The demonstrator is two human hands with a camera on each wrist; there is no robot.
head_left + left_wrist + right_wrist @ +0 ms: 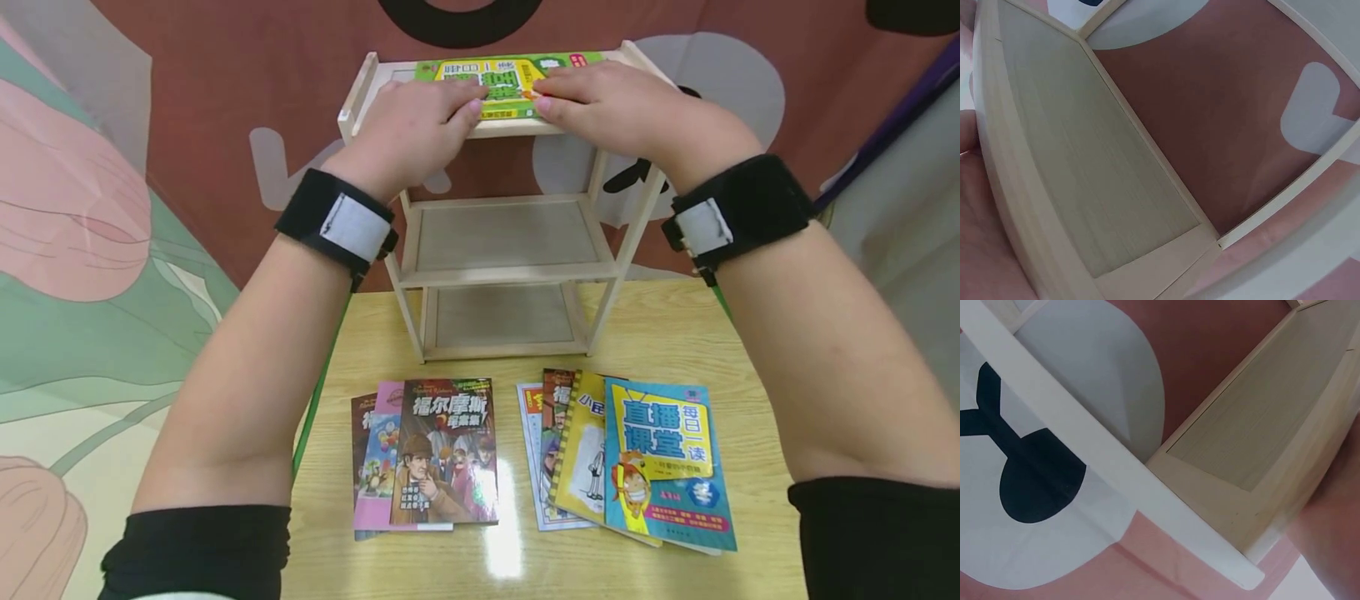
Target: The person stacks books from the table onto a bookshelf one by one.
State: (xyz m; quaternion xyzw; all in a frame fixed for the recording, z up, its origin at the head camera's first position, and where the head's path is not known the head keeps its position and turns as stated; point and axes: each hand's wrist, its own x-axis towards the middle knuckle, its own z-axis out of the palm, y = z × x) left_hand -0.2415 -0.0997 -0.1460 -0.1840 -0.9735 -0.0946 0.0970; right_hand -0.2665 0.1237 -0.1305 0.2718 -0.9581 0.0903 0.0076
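A green and yellow book [501, 77] lies flat on the top board of a small pale wooden shelf rack [517, 273]. My left hand [416, 125] rests on the book's left part, and my right hand [615, 104] rests on its right part. Both hands have their fingers laid over the cover, thumbs near the front edge. From below, the left wrist view shows the underside of the top board [1091, 144], with a bit of the left hand [979, 219] at the edge. Part of the right hand [1332, 512] shows beside the board in the right wrist view; its fingertips are hidden there.
On the wood-grain surface [517, 575] before the rack, two fanned groups of books lie face up. A detective comic book [450, 454] tops the left group, and a blue book [671, 467] tops the right one. A red-brown printed cloth [262, 75] hangs behind the rack.
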